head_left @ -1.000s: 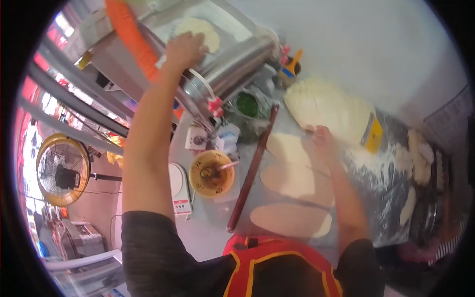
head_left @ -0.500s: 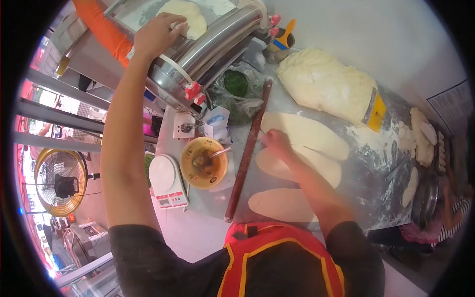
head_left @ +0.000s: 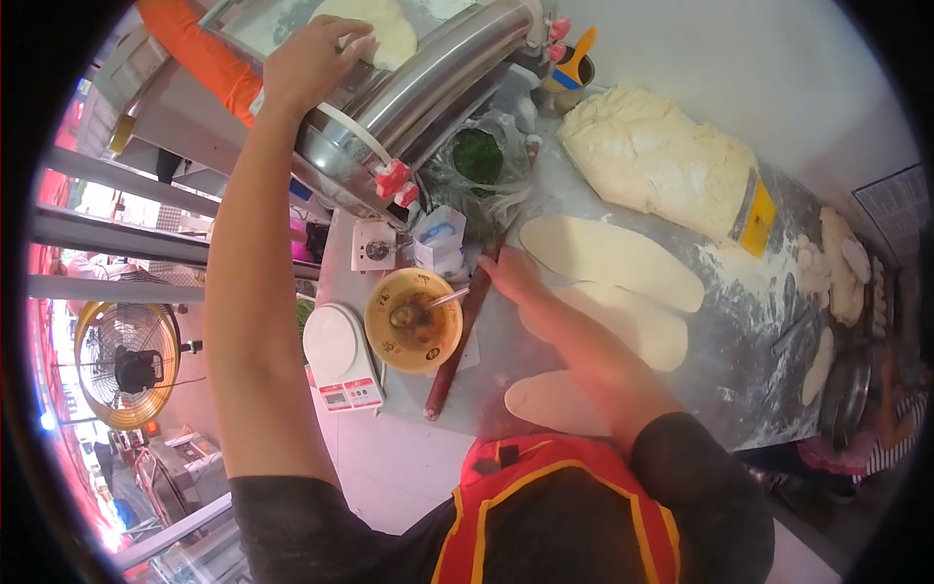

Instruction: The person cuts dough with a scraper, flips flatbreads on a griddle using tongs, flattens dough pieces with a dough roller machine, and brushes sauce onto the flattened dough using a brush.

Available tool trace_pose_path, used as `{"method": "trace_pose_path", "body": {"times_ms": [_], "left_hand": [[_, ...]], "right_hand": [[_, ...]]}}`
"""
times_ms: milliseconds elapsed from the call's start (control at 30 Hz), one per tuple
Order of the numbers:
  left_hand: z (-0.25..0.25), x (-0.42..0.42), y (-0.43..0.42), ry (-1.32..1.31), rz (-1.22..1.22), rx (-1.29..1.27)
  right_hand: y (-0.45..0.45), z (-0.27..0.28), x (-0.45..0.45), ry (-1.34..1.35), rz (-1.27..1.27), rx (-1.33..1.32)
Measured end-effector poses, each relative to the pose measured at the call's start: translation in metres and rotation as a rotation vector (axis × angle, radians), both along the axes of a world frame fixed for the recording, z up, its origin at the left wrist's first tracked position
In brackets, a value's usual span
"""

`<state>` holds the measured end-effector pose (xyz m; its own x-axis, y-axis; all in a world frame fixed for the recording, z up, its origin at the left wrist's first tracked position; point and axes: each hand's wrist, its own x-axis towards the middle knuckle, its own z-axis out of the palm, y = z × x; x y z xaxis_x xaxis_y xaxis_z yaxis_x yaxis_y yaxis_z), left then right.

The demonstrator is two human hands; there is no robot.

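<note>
My left hand (head_left: 316, 60) is at the upper left over the steel roller machine (head_left: 443, 63), its fingers curled at the edge of a round flat dough piece (head_left: 379, 29). Near the middle of the table, my right hand (head_left: 508, 273) has its fingers on the dark red rolling pin (head_left: 465, 331), which slants beside the bowl. To the right of that hand lie flat oval dough sheets (head_left: 613, 255); another oval (head_left: 555, 401) sits nearer my apron, partly under my forearm. A large dough mass (head_left: 662, 156) rests behind, with a yellow scraper (head_left: 757, 219) against it.
A yellow bowl with a spoon (head_left: 413, 321) stands beside a white scale (head_left: 341, 356). Bagged greens (head_left: 477, 158) and a pot with a brush (head_left: 569, 73) are farther back. A fan (head_left: 131, 365) is at left; another person's striped sleeve (head_left: 890, 438) shows at right.
My right hand has moved left from near the large dough, across the sheets, to the rolling pin. The pin has shifted toward the bowl. My left hand stays by the round dough as the view shifts.
</note>
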<state>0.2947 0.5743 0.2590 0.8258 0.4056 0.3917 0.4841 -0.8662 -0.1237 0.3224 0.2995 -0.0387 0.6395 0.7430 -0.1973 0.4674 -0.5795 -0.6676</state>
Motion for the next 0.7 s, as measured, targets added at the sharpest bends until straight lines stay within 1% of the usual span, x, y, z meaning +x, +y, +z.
{"method": "trace_pose_path", "body": {"times_ms": [33,133,233,300,333,367,433,500,600,700], "left_hand": [[-0.001,0.000,0.001,-0.001,-0.008,0.013],[-0.003,0.002,0.006,0.007,-0.025,0.004],[-0.005,0.002,0.008,-0.015,-0.039,-0.012],[-0.003,0.003,0.008,-0.015,-0.061,-0.025],[-0.004,0.001,0.008,-0.014,-0.065,-0.029],[-0.005,0.000,0.005,-0.057,-0.066,-0.053],[-0.003,-0.001,0.000,-0.055,-0.054,-0.064],[-0.003,-0.002,-0.001,-0.071,-0.054,-0.080],[-0.001,-0.002,-0.002,-0.063,-0.045,-0.126],[-0.001,-0.001,-0.002,-0.061,-0.050,-0.127]], "right_hand": [[-0.008,-0.001,0.000,0.019,-0.013,0.010],[-0.053,0.042,0.004,0.151,0.038,0.177],[-0.086,0.033,0.009,0.111,0.007,0.239],[-0.086,0.049,0.025,0.179,-0.018,0.252],[-0.081,0.057,0.031,0.214,-0.023,0.260],[-0.069,0.061,0.040,0.142,-0.015,0.357],[-0.042,0.130,0.052,0.394,-0.059,0.432],[-0.010,0.169,0.066,0.621,-0.045,0.720],[0.042,0.190,0.084,0.825,-0.030,0.849],[0.079,0.172,0.087,0.950,-0.058,0.794]]}}
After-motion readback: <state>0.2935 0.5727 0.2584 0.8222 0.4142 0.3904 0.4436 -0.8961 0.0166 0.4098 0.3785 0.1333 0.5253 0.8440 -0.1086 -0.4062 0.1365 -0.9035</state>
